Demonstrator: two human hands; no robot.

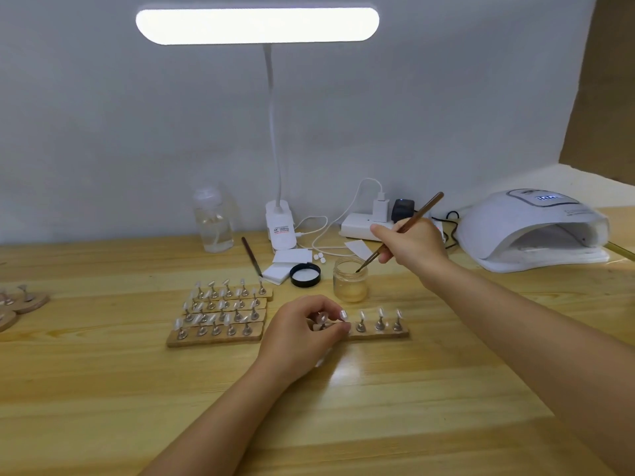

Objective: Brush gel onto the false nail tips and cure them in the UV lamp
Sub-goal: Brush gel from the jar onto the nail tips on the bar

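Nearest the camera, the left hand [302, 333] is being rested on the wooden table [103, 407], its fingers curled round the left end of a wooden strip [378, 331] that is carrying false nail tips [380, 312] on small metal stands. One stand with its tip is being pinched between thumb and fingers. Just beyond this strip, the open glass jar of gel [349, 284] is being entered by the brush [400, 231], whose bristle end is being dipped inside the jar mouth. The brush is being held like a pen by the right hand [410, 247], fingers closed round its brown handle, just behind and to the right of the jar.

Just left of the jar, its black lid [305, 274] is lying upside down, touching a small stack of white pads [280, 269]. A second brush [252, 257] is lying left of the pads. Left of the jar and nearer the camera, four more strips [220, 312] of mounted tips are being kept side by side. Well to the right of the jar, the white UV lamp [536, 231] is standing with its opening turned toward the table centre and its display lit. Behind the jar, a power strip [357, 225] with plugs is lying against the wall, and a clip-on desk lamp [257, 25] is shining overhead. Far left of the jar, a clear bottle [213, 221] is standing, and round wooden holders [24, 302] are showing at the table edge.
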